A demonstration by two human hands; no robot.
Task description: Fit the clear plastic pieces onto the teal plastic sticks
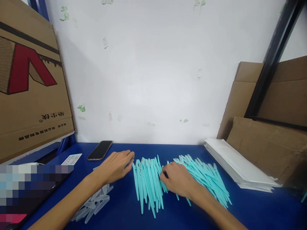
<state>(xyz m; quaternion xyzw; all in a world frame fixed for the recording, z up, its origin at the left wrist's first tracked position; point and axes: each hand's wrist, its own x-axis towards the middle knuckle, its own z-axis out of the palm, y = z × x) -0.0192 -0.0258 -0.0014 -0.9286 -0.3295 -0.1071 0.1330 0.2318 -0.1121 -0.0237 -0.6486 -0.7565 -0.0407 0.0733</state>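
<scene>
A middle pile of slim turquoise eyebrow razors [148, 183] lies on the blue table, long tapered handles pointing towards me. At its upper left edge is my left hand [118, 166], fingers bent together; what they hold, if anything, is hidden. My right hand [178, 179] is curled at the right edge of this pile, fingertips down among the handles, and I cannot make out what is in its grip. A few handles stick out from beneath it. Farther right spreads a second heap of the same razors [209, 179]. Translucent plastic caps [93, 204] lie loose below my left forearm, which partly covers them.
A dark phone [100, 150] and a small printed card [72, 159] lie at the back left. A stack of white sheets or envelopes [237, 164] sits at the right. Cardboard boxes [33, 105] and flattened cardboard [261, 150] flank the table; a white wall [153, 70] closes the back.
</scene>
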